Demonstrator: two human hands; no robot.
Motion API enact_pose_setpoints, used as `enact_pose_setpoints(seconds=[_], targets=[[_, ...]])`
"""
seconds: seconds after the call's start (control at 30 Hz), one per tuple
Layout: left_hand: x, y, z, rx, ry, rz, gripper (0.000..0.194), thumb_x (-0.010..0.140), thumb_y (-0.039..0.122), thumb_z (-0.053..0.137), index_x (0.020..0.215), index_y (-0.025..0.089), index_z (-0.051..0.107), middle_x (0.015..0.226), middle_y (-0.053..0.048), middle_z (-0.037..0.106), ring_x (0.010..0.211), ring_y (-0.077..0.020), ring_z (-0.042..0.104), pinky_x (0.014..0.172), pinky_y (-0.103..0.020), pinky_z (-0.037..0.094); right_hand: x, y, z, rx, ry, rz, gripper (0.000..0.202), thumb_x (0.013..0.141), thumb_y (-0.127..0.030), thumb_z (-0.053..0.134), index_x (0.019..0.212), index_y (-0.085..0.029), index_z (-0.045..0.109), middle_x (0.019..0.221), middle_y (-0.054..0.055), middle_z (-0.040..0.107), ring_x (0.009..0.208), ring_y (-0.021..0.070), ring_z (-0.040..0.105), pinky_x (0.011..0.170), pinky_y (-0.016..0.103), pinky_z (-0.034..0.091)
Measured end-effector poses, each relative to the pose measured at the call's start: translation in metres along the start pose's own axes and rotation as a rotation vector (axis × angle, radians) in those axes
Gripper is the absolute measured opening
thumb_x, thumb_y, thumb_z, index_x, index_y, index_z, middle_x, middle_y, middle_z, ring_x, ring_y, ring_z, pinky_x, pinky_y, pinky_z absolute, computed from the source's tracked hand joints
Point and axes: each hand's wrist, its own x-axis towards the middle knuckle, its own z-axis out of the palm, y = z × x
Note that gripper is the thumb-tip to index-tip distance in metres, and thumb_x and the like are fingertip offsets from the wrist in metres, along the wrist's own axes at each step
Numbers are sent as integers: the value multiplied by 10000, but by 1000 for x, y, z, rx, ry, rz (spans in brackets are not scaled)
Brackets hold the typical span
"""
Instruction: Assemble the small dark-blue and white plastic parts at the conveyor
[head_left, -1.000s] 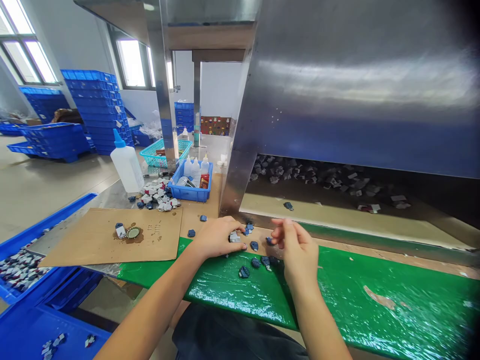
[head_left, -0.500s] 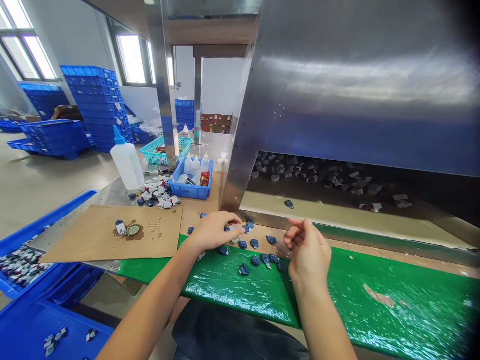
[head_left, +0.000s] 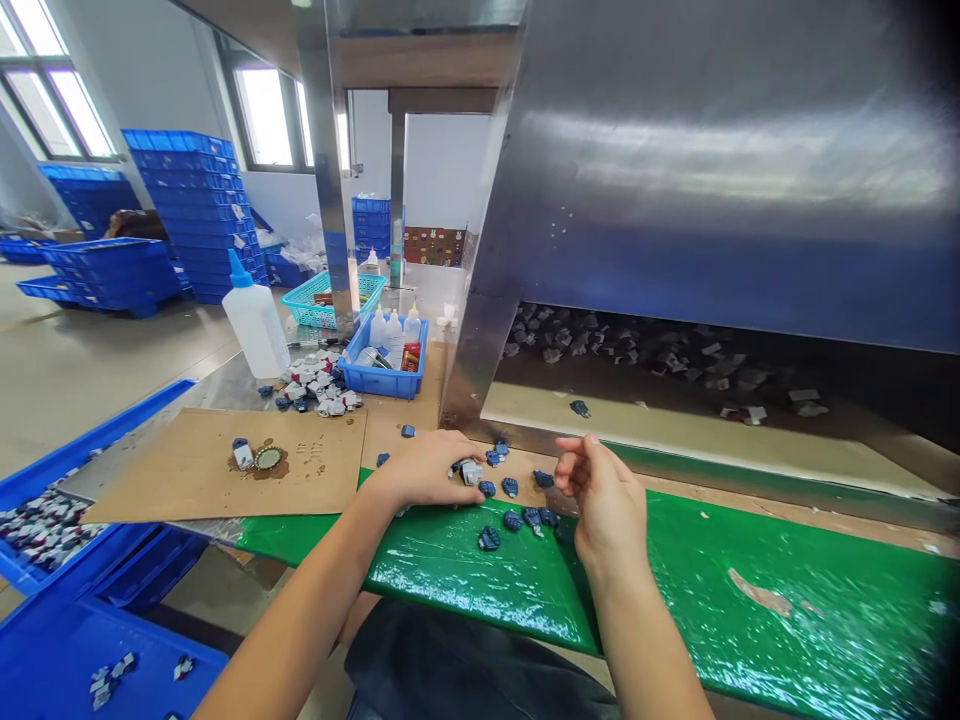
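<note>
In the head view, the left hand (head_left: 429, 470) curls round a pale piece (head_left: 471, 471), whether gripped I can't tell; nor whether the right hand (head_left: 609, 495) holds anything. Dark blue pieces (head_left: 489, 539) lie loose between, seemingly yet unsorted; what's done, I can't judge.

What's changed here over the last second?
The right hand moved rightward, then partway back; a small dark blue piece beside it is less covered. The left hand drew its thumb left, revealing another dark blue piece. Any grasp or release is unclear. The white plastic bottle with blue cap and brown cardboard sheet stayed put.
</note>
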Motion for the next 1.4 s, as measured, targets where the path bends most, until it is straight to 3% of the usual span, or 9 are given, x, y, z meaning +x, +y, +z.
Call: enact_pose_setpoints(seconds=[0.13,0.43,0.57,0.7,0.93,1.13,1.4], targets=[[0,-4,0,1,-41,23,362,732,264,643,1088,221,588,1145,-31,604,1066,-214,538,933,-332,413,-1,0,1,-32,-31,5,382,641,-520,636,667,-139,633,471,-31,485,416,64,413,402,192,282],[3,8,0,-122,172,161,490,730,161,606,1204,217,493,1207,-40,543,1111,-187,505,962,-303,413,-3,3,2,-170,-174,-40,423,658,-574,622,718,-156,644,547,-19,518,463,84,455,438,210,345],[2,13,1,-172,266,162,562,750,195,576,1279,283,406,1280,-33,465,1155,-196,471,911,-301,467,-5,5,3,-335,-233,-143,417,673,-548,624,861,-177,640,706,24,601,617,146,532,526,252,423],[0,16,2,-185,312,146,610,753,194,549,1319,299,345,1314,-36,418,1176,-196,452,789,-253,523,-7,6,5,-460,-380,-205,426,692,-488,635,1004,-199,602,876,59,633,704,179,567,543,272,446],[0,17,4,-160,311,176,651,723,142,498,1330,293,316,1321,-32,414,1147,-186,481,788,-237,525,-10,9,4,-664,-517,-299,304,785,-442,551,954,-197,613,849,43,658,642,164,589,577,287,453],[1,15,4,-75,301,211,634,741,146,488,1334,281,310,1323,-24,424,1157,-184,473,961,-299,444,-10,9,3,-682,-561,-326,269,810,-433,525,899,-199,623,831,37,666,662,166,600,593,280,464],[1,16,4,-54,274,236,587,756,177,499,1316,263,345,1326,-28,430,1158,-182,474,981,-292,426,-11,8,3,-650,-588,-291,289,818,-438,488,841,-182,621,768,48,659,682,186,590,617,294,485]])
